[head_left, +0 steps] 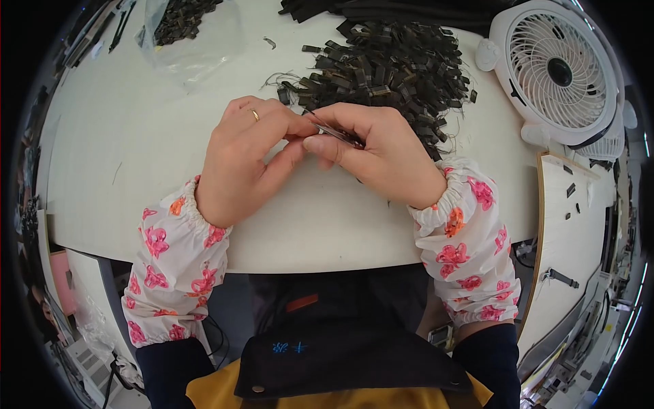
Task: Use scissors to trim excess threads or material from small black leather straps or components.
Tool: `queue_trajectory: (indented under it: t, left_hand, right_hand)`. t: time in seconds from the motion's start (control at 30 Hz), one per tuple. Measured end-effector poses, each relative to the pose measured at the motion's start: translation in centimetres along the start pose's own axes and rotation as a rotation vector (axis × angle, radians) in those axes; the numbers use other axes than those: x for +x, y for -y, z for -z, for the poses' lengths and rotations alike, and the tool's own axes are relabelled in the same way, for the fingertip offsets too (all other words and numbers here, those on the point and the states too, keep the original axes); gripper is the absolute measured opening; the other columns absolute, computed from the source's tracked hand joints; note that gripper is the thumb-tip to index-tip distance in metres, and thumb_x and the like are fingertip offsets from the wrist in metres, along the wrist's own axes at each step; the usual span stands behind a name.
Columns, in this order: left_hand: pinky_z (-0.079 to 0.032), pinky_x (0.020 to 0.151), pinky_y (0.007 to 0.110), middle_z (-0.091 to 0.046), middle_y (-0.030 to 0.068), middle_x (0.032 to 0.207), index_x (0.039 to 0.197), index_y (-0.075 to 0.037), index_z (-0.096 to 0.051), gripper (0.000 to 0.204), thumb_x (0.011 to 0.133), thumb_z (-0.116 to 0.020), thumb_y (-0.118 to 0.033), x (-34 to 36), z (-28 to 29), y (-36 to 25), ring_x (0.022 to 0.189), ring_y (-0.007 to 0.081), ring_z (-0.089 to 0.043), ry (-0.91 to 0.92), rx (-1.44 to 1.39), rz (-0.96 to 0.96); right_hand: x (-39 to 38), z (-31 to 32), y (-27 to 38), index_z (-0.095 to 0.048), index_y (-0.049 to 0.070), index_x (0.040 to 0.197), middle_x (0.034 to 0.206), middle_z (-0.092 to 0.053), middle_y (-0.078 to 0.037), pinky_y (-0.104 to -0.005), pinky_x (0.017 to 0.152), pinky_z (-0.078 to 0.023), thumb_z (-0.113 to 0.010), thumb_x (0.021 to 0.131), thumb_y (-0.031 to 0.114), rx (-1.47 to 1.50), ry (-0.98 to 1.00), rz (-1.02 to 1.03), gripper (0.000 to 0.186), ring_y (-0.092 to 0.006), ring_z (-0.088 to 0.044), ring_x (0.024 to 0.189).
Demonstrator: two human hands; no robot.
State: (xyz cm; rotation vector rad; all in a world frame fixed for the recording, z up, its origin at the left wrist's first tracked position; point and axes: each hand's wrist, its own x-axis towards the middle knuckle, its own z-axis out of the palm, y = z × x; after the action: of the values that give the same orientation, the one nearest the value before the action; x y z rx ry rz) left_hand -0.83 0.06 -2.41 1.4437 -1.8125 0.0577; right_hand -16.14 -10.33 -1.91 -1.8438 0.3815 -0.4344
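Note:
My left hand, with a ring on one finger, is closed in a pinch near the middle of the table. What its fingertips hold is too small and covered to make out. My right hand meets it fingertip to fingertip. It is closed around a slim metal tool that looks like thread snips, with the thin tip pointing left toward the left fingers. Just beyond my hands lies a large heap of small black folded fabric tabs, with loose threads trailing from its edges.
A white fan stands at the far right. A clear plastic bag with more dark tabs lies at the far left. Black cloth runs along the back. A wooden-edged board with small dark pieces is at right, beside the white table.

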Motion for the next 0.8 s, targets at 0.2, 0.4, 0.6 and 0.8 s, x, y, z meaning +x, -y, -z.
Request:
queue_trajectory:
  t: [0.2, 0.4, 0.6, 0.8]
  left_hand:
    - [-0.043, 0.071, 0.031, -0.058, 0.0062, 0.073, 0.081, -0.003, -0.055, 0.010, 0.074, -0.061, -0.001, 0.1, 0.4, 0.7, 0.068, 0.0204, -0.057, 0.161, -0.046, 0.082]
    - [-0.044, 0.059, 0.025, -0.055, 0.0078, 0.070, 0.082, 0.001, -0.052, 0.007, 0.077, -0.056, -0.001, -0.1, 0.6, 1.5, 0.064, 0.0163, -0.056, 0.217, -0.276, 0.218]
    - [-0.043, 0.059, 0.021, -0.057, 0.0016, 0.077, 0.087, 0.000, -0.052, 0.005, 0.084, -0.052, -0.004, -0.1, -0.3, 1.2, 0.068, 0.0068, -0.054, -0.004, -0.541, 0.409]
    - [-0.041, 0.060, 0.018, -0.058, 0.0009, 0.087, 0.101, -0.008, -0.046, 0.011, 0.092, -0.047, -0.014, 0.5, -1.4, 0.5, 0.071, 0.0046, -0.050, 0.028, -1.093, 0.687]
  right_hand:
    - [0.0, 0.2, -0.6, -0.058, -0.002, 0.076, 0.058, -0.053, -0.012, -0.0307, 0.052, -0.041, -0.064, 0.074, 0.010, -0.261, -0.035, 0.003, 0.013, -0.0243, -0.049, 0.051]
    - [-0.2, 0.7, -1.5, -0.059, 0.001, 0.075, 0.068, -0.057, -0.010, -0.0305, 0.054, -0.045, -0.062, 0.067, 0.001, -0.419, -0.136, 0.213, 0.008, -0.0258, -0.057, 0.059]
    - [-0.2, -0.4, -1.5, -0.061, 0.003, 0.075, 0.078, -0.059, -0.007, -0.0310, 0.056, -0.047, -0.063, 0.065, -0.001, -0.376, -0.213, 0.266, 0.011, -0.0246, -0.059, 0.065]
    - [-0.3, -0.9, -2.4, -0.061, 0.006, 0.079, 0.078, -0.060, -0.005, -0.0320, 0.050, -0.048, -0.066, 0.067, 0.006, -0.617, -0.262, 0.401, 0.013, -0.0234, -0.060, 0.060]
